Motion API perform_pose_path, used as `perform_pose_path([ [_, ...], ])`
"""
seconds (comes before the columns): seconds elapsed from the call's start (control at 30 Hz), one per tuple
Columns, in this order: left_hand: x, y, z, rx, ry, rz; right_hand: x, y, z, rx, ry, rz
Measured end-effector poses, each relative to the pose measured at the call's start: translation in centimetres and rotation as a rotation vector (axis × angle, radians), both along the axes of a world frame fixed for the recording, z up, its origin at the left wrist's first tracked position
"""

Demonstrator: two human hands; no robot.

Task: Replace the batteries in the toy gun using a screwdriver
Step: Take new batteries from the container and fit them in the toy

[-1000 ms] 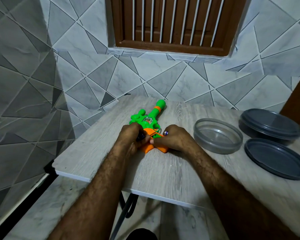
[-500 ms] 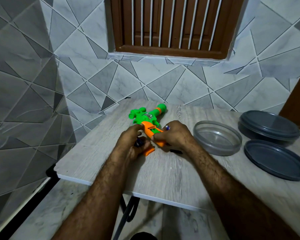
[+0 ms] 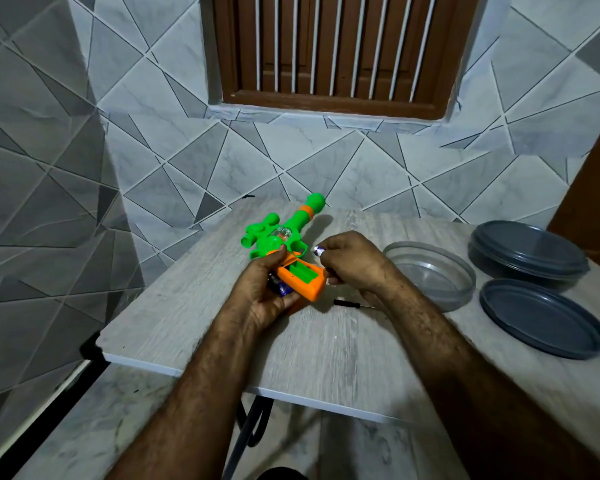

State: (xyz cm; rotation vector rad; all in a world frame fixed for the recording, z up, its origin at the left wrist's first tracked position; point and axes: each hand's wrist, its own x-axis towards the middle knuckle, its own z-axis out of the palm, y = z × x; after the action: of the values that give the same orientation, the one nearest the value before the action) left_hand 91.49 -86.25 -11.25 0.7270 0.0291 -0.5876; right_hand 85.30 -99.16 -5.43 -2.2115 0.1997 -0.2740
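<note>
The green and orange toy gun (image 3: 284,237) is lifted off the wooden table (image 3: 326,341), muzzle pointing away. Its orange grip (image 3: 303,277) faces up with the battery compartment open, green inside. My left hand (image 3: 267,292) grips the orange grip from the left and also holds a purple battery (image 3: 280,288) against its palm. My right hand (image 3: 354,263) pinches another purple battery (image 3: 318,251) just right of the grip. A small black-handled screwdriver (image 3: 352,303) lies on the table under my right wrist.
A clear round container (image 3: 430,271) stands right of my hands. Further right are a dark grey lidded bowl (image 3: 527,251) and a loose dark grey lid (image 3: 541,317). Tiled walls close the left and back. The table's near edge (image 3: 257,386) drops to the floor.
The gun has been raised and turned, so the open battery compartment shows. My right hand drew back to the right with a battery. The screwdriver now shows on the table.
</note>
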Motion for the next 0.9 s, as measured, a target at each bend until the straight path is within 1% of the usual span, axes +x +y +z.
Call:
perform_pose_path([
  [0.07,-0.1,-0.1,0.2,-0.003,-0.024,0.006,-0.3,0.0,0.3,-0.103,-0.042,-0.021],
  [0.2,0.0,0.1,0.6,0.008,-0.045,0.001,-1.2,0.8,0.7,-0.209,-0.086,-0.118],
  [0.37,0.2,-0.1,0.2,0.032,-0.050,0.020,-1.2,2.0,0.6,-0.396,-0.077,-0.100],
  [0.5,0.3,0.1,0.1,0.024,-0.066,0.025,-1.6,2.4,0.7,-0.458,-0.102,-0.086],
  [0.63,0.4,0.2,0.2,0.054,-0.087,0.021,-1.9,2.4,0.6,-0.465,-0.113,-0.055],
  [0.73,0.3,0.2,0.2,0.078,-0.102,0.015,-1.9,2.5,0.6,-0.507,-0.098,-0.040],
  [0.9,-0.1,0.3,0.3,0.051,-0.098,-0.012,-1.9,2.0,1.1,-0.567,-0.025,0.094],
])
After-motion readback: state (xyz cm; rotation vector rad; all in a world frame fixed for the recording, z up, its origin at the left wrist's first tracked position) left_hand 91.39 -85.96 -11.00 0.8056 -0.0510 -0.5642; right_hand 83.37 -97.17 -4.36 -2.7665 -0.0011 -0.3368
